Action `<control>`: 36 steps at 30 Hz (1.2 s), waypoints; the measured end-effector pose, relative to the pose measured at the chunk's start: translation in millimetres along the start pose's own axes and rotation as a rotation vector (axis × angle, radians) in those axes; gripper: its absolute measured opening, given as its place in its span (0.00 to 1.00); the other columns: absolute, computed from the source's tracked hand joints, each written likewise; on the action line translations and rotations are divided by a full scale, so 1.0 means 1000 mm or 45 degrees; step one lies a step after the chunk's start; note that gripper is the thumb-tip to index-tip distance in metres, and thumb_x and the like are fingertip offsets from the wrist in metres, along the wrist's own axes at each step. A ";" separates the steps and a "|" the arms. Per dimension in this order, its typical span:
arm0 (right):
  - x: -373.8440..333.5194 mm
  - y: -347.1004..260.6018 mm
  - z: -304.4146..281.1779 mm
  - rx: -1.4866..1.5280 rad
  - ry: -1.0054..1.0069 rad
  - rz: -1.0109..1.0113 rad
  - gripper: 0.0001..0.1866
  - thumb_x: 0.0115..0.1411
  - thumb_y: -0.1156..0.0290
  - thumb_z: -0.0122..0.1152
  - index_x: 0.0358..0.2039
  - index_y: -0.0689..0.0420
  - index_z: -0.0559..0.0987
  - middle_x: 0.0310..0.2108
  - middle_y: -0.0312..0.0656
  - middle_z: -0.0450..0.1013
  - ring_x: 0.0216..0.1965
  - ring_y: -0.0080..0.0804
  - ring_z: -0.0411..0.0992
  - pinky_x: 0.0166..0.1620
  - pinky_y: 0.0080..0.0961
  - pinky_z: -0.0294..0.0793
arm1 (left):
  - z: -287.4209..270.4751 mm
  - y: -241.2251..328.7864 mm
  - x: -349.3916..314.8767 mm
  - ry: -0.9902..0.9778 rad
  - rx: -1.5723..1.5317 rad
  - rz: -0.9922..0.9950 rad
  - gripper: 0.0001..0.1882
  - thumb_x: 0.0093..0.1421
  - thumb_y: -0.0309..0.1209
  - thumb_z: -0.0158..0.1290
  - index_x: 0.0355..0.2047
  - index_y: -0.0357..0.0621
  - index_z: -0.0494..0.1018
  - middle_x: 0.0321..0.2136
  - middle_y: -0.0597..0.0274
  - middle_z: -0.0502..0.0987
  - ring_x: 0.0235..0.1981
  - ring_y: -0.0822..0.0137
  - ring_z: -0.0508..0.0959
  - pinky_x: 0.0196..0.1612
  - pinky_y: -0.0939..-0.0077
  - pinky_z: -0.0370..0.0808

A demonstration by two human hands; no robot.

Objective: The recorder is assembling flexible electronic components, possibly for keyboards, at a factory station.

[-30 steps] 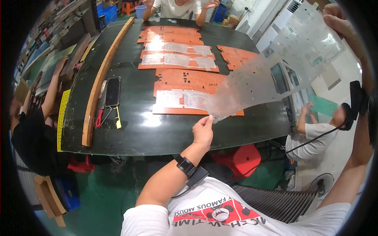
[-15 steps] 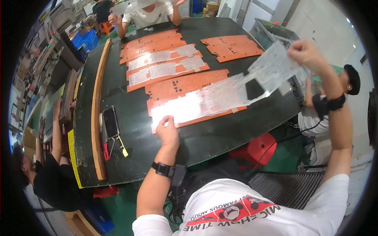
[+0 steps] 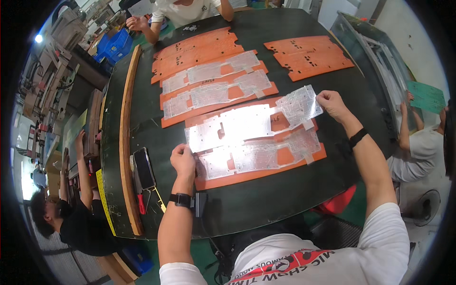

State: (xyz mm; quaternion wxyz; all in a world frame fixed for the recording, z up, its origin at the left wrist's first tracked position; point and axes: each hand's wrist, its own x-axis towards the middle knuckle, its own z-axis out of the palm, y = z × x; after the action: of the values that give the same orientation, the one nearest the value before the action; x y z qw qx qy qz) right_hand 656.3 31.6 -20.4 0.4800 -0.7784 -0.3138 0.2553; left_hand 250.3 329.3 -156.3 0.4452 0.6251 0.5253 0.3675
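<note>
Head view of two hands at a dark table (image 3: 266,209), with a clear plastic sheet (image 3: 247,121) stretched between them at the centre of the frame. Long axis of this sheet: nearly crosswise, climbing from the left hand at centre-left to the right hand at centre-right; broad panels toward the left, then a narrow neck beside an opening, and a squarish panel pointing to the upper right. Left hand (image 3: 182,157): thumb and fingers pinched on the sheet's left end. Right hand (image 3: 331,103): fingertips closed on the outer edge of the squarish panel. Position of the sheet: over the upper half of an orange board (image 3: 223,181); cannot tell whether flat against it or slightly raised. On the lower half of the same board, a second clear sheet (image 3: 251,156), similar in outline and roughly parallel.

Farther up the frame, another orange board (image 3: 271,89) bearing two more clear sheets, likewise aslant toward the upper right; beyond it and at upper right, bare orange boards (image 3: 194,50) (image 3: 308,56). Left of centre, a long wooden strip (image 3: 127,142) running up the frame, with a phone (image 3: 144,167) and a red-handled tool (image 3: 141,203) just beside it. At right edge, a green sheet (image 3: 426,97) in a co-worker's grasp.
</note>
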 end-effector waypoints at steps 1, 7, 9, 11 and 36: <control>0.009 0.008 0.003 0.036 0.006 0.001 0.10 0.57 0.71 0.57 0.20 0.60 0.74 0.18 0.29 0.67 0.20 0.15 0.62 0.24 0.15 0.61 | 0.003 0.001 0.004 0.003 0.012 -0.005 0.08 0.58 0.27 0.52 0.32 0.33 0.74 0.21 0.67 0.73 0.19 0.79 0.69 0.23 0.83 0.66; 0.029 0.038 0.015 0.017 0.064 -0.019 0.09 0.58 0.69 0.56 0.24 0.60 0.75 0.20 0.26 0.65 0.23 0.13 0.60 0.27 0.15 0.60 | 0.016 0.016 0.004 0.061 0.120 0.021 0.10 0.57 0.28 0.53 0.33 0.31 0.75 0.25 0.65 0.76 0.27 0.75 0.73 0.32 0.81 0.70; 0.031 0.045 0.017 0.062 0.069 -0.009 0.09 0.59 0.69 0.56 0.25 0.59 0.75 0.20 0.25 0.63 0.23 0.12 0.58 0.27 0.14 0.58 | 0.018 0.021 0.002 0.070 0.129 -0.040 0.11 0.54 0.29 0.55 0.32 0.32 0.75 0.35 0.53 0.77 0.35 0.64 0.76 0.42 0.73 0.72; 0.030 0.047 0.019 0.073 0.070 -0.003 0.09 0.58 0.70 0.55 0.25 0.61 0.75 0.22 0.28 0.68 0.25 0.14 0.62 0.29 0.15 0.63 | 0.019 0.024 0.001 0.077 0.166 -0.024 0.10 0.54 0.29 0.55 0.32 0.32 0.74 0.34 0.53 0.77 0.35 0.64 0.76 0.42 0.73 0.71; 0.029 0.058 0.027 0.045 0.112 0.032 0.10 0.57 0.69 0.56 0.23 0.62 0.75 0.21 0.29 0.68 0.25 0.15 0.62 0.29 0.18 0.64 | 0.022 0.017 0.003 0.140 0.352 0.244 0.10 0.54 0.29 0.56 0.29 0.31 0.75 0.30 0.57 0.76 0.32 0.67 0.75 0.38 0.74 0.72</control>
State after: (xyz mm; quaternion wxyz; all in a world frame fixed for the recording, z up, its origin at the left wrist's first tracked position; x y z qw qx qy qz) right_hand 670.8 48.5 -87.3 0.5036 -0.7843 -0.2780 0.2323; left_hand 276.6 328.0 -147.1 0.2884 0.7066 0.5323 0.3663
